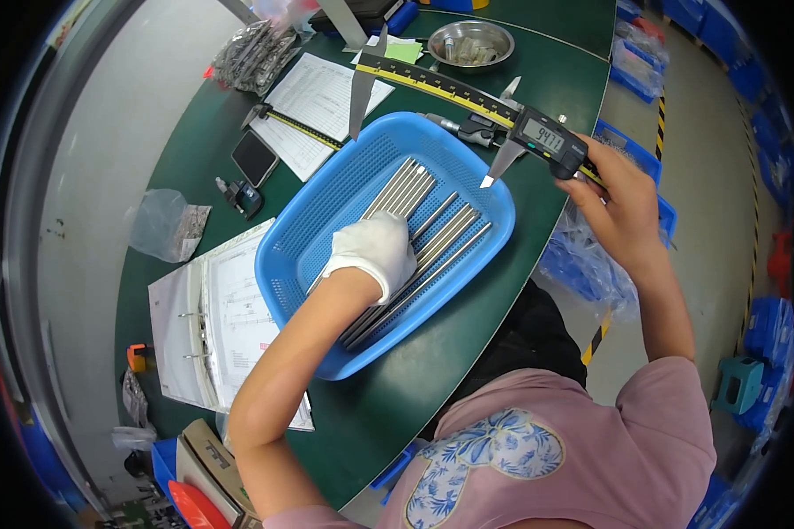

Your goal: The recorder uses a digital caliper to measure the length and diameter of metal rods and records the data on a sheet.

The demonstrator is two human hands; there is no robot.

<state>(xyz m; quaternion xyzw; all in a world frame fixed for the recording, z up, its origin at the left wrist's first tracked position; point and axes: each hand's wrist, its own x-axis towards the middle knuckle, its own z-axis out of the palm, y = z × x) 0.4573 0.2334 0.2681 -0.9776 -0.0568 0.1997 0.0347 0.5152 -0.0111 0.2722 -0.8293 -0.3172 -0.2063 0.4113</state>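
Observation:
My right hand (624,198) grips a digital caliper (551,137) by its display end. Its jaws stand wide apart, with nothing between them, and its yellow-edged beam reaches left over a blue plastic basket (282,212). Inside the basket lie several slim metal rods (450,236), in two slanting groups. My left hand (372,249), in a white glove, is down among them with its fingers curled. One metal rod (435,218) sticks out from beside the glove, between the two groups. The glove hides its fingertips and the rods' middles.
On the green table (397,401) lie an open binder (225,309), paper sheets (304,106), a phone (255,159) and a second caliper (304,128). A micrometer (476,130) sits behind the basket's rim. A metal bowl (471,44) stands at the back. Blue bins (637,75) line the right side.

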